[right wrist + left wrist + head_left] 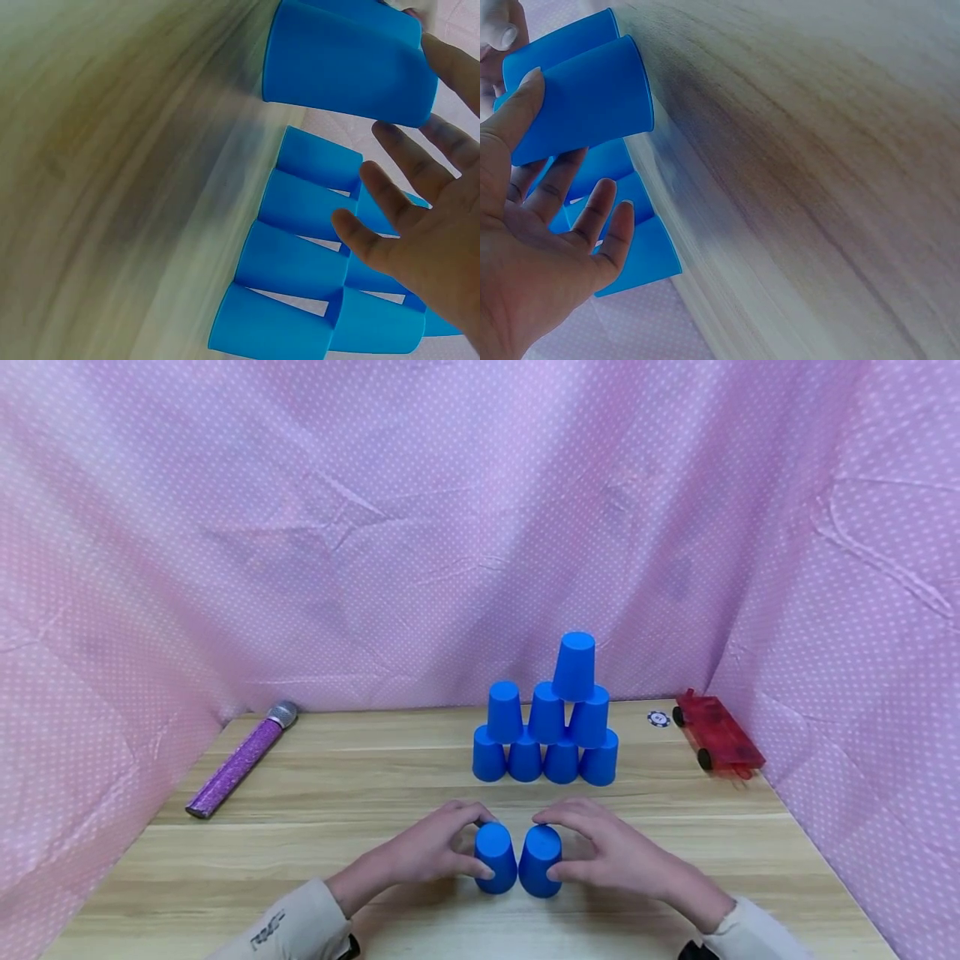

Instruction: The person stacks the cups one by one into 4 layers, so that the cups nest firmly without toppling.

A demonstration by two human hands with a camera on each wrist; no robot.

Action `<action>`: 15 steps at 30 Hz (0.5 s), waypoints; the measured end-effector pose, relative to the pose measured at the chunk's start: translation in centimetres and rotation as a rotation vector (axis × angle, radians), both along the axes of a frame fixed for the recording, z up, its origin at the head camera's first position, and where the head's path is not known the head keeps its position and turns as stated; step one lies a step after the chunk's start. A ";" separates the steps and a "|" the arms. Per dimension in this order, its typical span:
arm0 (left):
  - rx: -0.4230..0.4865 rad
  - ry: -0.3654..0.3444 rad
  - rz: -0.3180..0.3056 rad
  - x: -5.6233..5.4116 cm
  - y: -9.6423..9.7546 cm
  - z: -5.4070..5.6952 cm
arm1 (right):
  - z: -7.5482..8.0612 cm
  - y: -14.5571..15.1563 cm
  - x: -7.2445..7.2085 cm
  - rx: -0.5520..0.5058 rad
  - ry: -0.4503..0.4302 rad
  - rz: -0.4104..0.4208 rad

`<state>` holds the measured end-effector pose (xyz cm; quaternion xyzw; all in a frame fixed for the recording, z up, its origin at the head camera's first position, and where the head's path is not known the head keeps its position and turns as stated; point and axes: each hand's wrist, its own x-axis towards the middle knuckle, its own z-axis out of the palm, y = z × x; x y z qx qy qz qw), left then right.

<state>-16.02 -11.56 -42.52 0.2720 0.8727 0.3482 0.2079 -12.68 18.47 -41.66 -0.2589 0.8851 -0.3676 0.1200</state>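
Note:
Two upside-down blue cups stand side by side near the table's front, almost touching. My left hand [431,847] pinches the left cup [496,860] between thumb and fingers; its other fingers spread loosely in the left wrist view. Around the right cup [540,862] my right hand [611,852] has its thumb and index finger, the remaining fingers held apart from it. Behind them rises a stack of upside-down blue cups: a bottom row [561,762], three cups [547,714] above, and a single cup [576,667] on top at the right.
A purple glitter microphone [238,764] lies at the left of the wooden table [360,777]. At the back right are a poker chip [658,718] and a red toy car [716,733]. Pink dotted cloth [375,543] hangs around the back and sides.

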 end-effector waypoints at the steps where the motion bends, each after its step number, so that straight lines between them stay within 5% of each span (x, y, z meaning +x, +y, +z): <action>1: 0.001 -0.001 0.002 0.0 0.0 0.0 | -0.1 0.0 0.0 0.000 -0.003 0.001; 15: -0.004 0.005 0.013 0.0 -0.1 -0.4 | -0.8 -0.1 -0.4 -0.023 -0.037 0.009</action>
